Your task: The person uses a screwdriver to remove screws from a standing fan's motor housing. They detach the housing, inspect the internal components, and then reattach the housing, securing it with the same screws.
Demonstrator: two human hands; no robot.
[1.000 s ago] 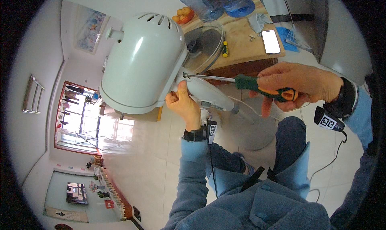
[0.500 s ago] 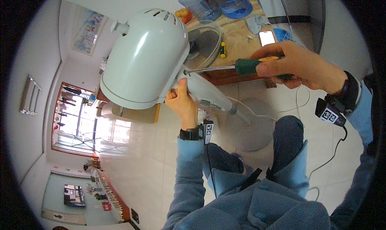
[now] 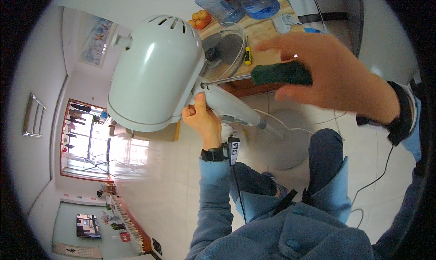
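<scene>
A pale-green pedestal fan [image 3: 156, 76] stands before me, its rounded motor housing at the upper left and its neck slanting down to the right. My left hand [image 3: 203, 121] grips the neck just below the housing, thumb pointing up. In a hole in the neck sits the tip of a screwdriver [image 3: 277, 73] with a dark green handle and metal shaft, lying nearly level. Around the handle's end, my right hand [image 3: 336, 76] has its thumb and fingers spread apart; the handle's end meets the palm area. The exact contact there is hidden.
A wooden table [image 3: 268, 37] behind the fan holds a wire fan guard [image 3: 238, 46], large blue water bottles [image 3: 256, 3], a yellow-and-black screwdriver [image 3: 247, 55] and a bowl of orange fruit [image 3: 200, 20]. The fan's round base [image 3: 286, 146] stands on the tiled floor, with a white cord.
My right hand has opened from its closed grip on the screwdriver handle, spreading its fingers. The screwdriver tip stays in the hole; my left hand keeps its hold. The view has shifted slightly.
</scene>
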